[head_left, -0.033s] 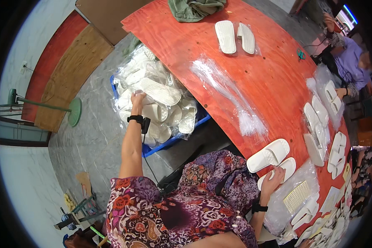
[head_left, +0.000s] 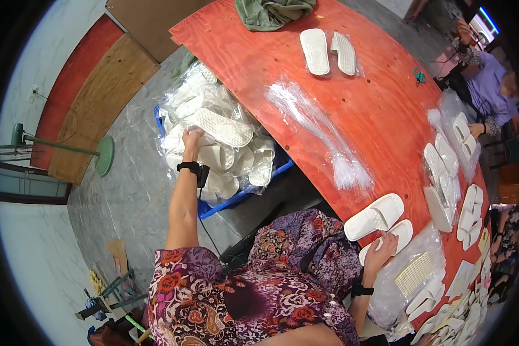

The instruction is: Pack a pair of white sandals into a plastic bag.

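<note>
Over the blue crate to my left, my left hand [head_left: 192, 136] pinches the end of a white slipper in a clear bag [head_left: 225, 128], its dimpled sole turned up. More bagged white slippers [head_left: 236, 158] are heaped beneath it. On the red table, my right hand [head_left: 382, 249] lies over a white slipper [head_left: 405, 232] with its fingers curled round the strap part. Touching that slipper, its white mate [head_left: 375, 218] lies with the strap up. My fingertips on the slipper are partly hidden.
The blue crate [head_left: 242, 196] stands on the floor against the red table [head_left: 352, 115]. A bundle of clear plastic bags [head_left: 320, 132] lies mid-table. Farther off are a bagged pair of slippers [head_left: 314, 52] and green cloth [head_left: 274, 12]. A person in purple [head_left: 493, 86] sits across, at right.
</note>
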Motion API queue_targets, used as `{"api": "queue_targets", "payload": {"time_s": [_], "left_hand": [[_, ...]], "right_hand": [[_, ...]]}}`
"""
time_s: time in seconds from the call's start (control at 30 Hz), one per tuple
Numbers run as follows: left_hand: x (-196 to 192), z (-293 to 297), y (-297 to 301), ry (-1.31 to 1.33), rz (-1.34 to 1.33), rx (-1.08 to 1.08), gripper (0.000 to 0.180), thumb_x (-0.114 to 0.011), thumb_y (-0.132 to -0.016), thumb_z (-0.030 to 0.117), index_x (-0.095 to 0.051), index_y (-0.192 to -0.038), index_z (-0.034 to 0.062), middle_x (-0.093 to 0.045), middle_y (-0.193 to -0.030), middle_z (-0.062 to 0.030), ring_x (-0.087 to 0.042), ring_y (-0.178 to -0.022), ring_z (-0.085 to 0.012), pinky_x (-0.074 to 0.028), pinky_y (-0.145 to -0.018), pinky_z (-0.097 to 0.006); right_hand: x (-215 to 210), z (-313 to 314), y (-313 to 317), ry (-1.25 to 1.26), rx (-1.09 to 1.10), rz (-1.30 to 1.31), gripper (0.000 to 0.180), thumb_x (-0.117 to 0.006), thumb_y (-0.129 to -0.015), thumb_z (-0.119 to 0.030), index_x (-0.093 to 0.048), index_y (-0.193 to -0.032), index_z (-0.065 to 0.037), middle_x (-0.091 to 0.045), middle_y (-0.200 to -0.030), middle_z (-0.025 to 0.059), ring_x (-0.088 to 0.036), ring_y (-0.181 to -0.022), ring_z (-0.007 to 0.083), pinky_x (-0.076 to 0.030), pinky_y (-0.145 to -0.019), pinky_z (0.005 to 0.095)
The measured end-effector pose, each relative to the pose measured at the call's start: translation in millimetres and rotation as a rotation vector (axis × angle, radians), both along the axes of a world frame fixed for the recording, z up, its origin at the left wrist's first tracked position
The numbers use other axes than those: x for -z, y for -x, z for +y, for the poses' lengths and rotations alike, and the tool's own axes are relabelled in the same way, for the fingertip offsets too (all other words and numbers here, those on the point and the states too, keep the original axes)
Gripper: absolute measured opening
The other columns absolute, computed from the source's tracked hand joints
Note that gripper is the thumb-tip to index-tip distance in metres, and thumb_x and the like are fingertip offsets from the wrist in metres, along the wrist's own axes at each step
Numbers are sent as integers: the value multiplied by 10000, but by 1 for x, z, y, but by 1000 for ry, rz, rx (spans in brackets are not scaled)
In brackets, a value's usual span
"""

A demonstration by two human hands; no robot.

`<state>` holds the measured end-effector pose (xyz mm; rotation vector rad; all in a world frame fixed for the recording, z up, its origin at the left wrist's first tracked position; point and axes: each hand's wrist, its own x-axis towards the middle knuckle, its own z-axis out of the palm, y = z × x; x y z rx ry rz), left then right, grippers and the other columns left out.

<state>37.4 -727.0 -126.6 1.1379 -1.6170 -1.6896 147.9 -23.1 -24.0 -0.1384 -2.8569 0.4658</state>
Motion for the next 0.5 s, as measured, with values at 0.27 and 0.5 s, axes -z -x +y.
{"api": "queue_targets", "payload": {"time_s": [0.27, 0.5], "left_hand": [[-80, 35, -26, 248, 133, 128, 251, -648, -677, -12, -586, -910, 57, -560, -775, -29, -510, -655, -111, -424, -584, -249], [-219, 101, 7, 402, -22, 395, 235, -699, -734, 64, -625, -951, 118, -479, -708, 54, -413, -586, -55, -307, -497, -227]], "right_hand": [[-3, 1, -1, 39, -26, 16, 257, -532, -857, -64, -588, -1105, -35, -511, -1225, 183, -345, -1289, 402, -260, -1067, 514], [5, 15, -4, 71, 7, 65, 248, -573, -833, -94, -600, -1075, -47, -542, -1171, 197, -404, -1231, 414, -290, -1052, 501]]}}
